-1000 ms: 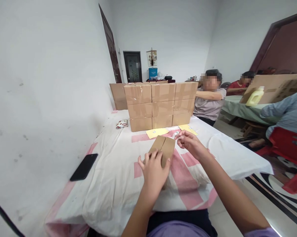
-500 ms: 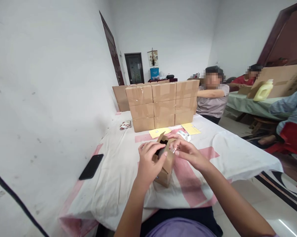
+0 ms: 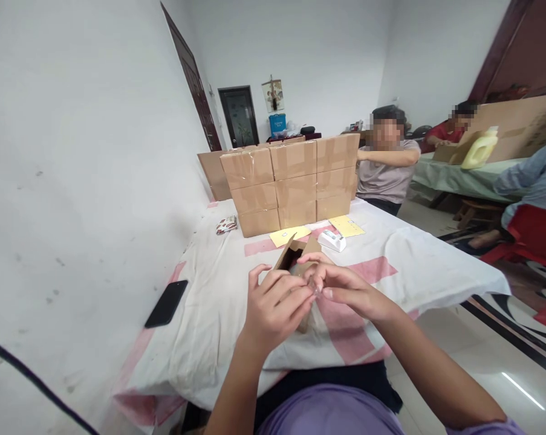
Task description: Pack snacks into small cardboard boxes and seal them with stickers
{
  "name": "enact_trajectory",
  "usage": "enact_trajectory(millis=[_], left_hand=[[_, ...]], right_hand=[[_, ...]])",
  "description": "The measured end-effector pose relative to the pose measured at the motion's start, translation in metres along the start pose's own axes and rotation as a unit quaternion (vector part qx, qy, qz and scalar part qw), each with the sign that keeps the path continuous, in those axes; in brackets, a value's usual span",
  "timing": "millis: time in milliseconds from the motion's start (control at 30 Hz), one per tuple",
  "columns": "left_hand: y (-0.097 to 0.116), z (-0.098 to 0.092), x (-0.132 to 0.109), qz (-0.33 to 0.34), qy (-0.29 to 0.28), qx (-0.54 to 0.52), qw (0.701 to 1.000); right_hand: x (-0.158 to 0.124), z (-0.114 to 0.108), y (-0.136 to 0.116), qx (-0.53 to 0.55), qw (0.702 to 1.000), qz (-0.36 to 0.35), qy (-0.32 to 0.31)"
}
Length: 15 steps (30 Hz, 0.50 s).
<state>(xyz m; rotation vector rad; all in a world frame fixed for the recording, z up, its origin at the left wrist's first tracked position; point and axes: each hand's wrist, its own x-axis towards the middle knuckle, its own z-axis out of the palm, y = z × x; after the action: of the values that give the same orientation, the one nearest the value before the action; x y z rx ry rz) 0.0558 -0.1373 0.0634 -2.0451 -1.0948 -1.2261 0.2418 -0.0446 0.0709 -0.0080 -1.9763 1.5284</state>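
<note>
A small clear, shiny piece (image 3: 317, 290), too small to name, sits between my fingertips. My right hand (image 3: 347, 289) pinches it with thumb and fingers. The fingers of my left hand (image 3: 273, 305) are brought together against the same piece from the other side. Under and just beyond both hands stands a small brown cardboard box (image 3: 311, 245) with its flaps up and a dark inside showing. My hands cover most of the box's near side.
Stacked brown cartons (image 3: 296, 178) stand behind, with two yellow cards (image 3: 347, 226) and a white object (image 3: 332, 240) before them. A black phone (image 3: 166, 303) and a patterned packet (image 3: 226, 225) lie left. Another person (image 3: 384, 175) sits beyond the cartons; others are at a table right.
My left hand has left the box opening and come to the fingertips of my right hand. Both hands now meet at the clear piece. The camera view has shifted slightly.
</note>
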Motion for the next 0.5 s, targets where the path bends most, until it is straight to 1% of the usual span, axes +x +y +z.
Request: enact_trajectory(millis=[67, 200, 300, 333, 400, 500], left_hand=[[0.000, 0.001, -0.001, 0.005, -0.005, -0.009, 1.000], [0.000, -0.001, 0.000, -0.019, -0.049, -0.073, 0.996], [0.000, -0.002, 0.001, -0.036, -0.070, -0.105, 0.991], [0.000, -0.002, 0.000, -0.052, -0.079, -0.118, 0.989], [0.001, -0.002, 0.000, -0.103, -0.110, -0.166, 0.975], [0.002, -0.001, -0.002, -0.193, -0.163, -0.263, 0.931]], right_hand=[[-0.002, 0.001, -0.002, -0.005, 1.000, 0.011, 0.005], [-0.006, 0.002, -0.006, -0.003, 0.999, 0.030, 0.018], [-0.008, 0.001, -0.008, -0.004, 0.999, 0.041, 0.018], [-0.009, 0.001, -0.008, -0.007, 0.999, 0.046, 0.016], [-0.010, 0.000, -0.008, -0.010, 0.999, 0.052, 0.007], [-0.012, -0.002, -0.007, -0.013, 0.999, 0.050, -0.018]])
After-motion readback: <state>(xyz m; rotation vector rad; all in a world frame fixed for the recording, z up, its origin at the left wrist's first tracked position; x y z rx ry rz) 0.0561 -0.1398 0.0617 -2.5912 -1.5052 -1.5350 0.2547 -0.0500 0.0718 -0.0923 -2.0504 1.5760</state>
